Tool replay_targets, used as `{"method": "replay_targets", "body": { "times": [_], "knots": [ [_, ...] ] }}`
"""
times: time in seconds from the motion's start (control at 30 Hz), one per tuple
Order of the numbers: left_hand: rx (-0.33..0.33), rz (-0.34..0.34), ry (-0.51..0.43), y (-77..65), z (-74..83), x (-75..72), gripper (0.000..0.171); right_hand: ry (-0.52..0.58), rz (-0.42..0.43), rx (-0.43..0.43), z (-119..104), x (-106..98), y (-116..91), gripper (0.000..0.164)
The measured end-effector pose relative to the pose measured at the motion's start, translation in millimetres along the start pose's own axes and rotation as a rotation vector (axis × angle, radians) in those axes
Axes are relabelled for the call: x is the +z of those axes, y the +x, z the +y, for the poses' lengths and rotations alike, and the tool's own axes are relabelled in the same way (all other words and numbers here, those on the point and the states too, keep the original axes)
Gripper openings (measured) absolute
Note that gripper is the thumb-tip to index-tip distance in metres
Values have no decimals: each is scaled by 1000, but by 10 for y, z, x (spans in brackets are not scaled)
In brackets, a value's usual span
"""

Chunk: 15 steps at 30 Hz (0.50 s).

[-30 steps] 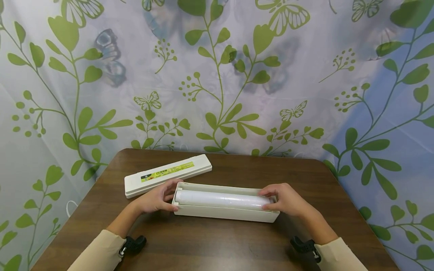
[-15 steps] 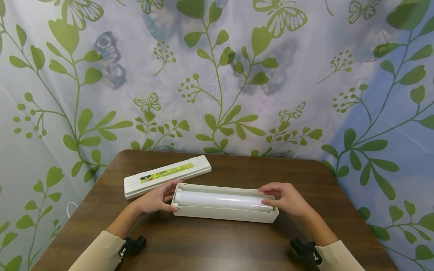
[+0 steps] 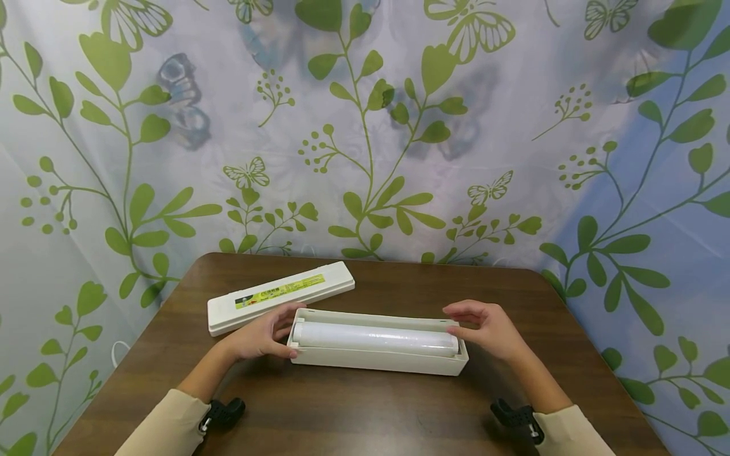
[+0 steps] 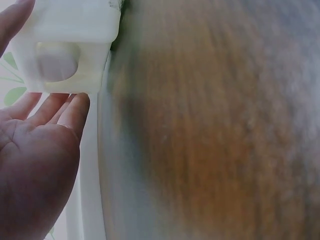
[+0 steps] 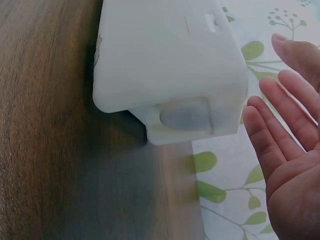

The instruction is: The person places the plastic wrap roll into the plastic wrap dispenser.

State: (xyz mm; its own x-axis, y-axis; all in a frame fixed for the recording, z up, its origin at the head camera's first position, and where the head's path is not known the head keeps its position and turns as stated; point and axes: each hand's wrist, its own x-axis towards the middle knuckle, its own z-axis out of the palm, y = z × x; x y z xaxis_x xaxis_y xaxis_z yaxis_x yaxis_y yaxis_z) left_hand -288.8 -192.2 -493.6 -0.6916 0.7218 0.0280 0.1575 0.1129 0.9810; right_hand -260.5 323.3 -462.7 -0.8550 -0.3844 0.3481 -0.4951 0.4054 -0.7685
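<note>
Gripping the left end of a white box (image 3: 376, 361), the left hand (image 3: 258, 334) sets thumb and fingers on opposite sides; the right hand (image 3: 489, 329), fingers loosely spread, is just beside the right end. Inside lies a white roll (image 3: 373, 335). The box rests on a brown wood-grain bench (image 3: 365, 418), a white lid (image 3: 336, 278) aslant behind its left end. Beyond the bench's rounded far corners hangs a pale curtain (image 3: 399, 152), printed with green leaves and butterflies.
</note>
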Motion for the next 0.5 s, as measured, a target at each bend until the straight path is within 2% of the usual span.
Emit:
{"method": "replay_targets", "body": {
  "times": [0.5],
  "knots": [
    [-2, 20, 34, -9, -19, -29, 103, 120, 63, -10, 112, -60, -78, 39]
  ]
}}
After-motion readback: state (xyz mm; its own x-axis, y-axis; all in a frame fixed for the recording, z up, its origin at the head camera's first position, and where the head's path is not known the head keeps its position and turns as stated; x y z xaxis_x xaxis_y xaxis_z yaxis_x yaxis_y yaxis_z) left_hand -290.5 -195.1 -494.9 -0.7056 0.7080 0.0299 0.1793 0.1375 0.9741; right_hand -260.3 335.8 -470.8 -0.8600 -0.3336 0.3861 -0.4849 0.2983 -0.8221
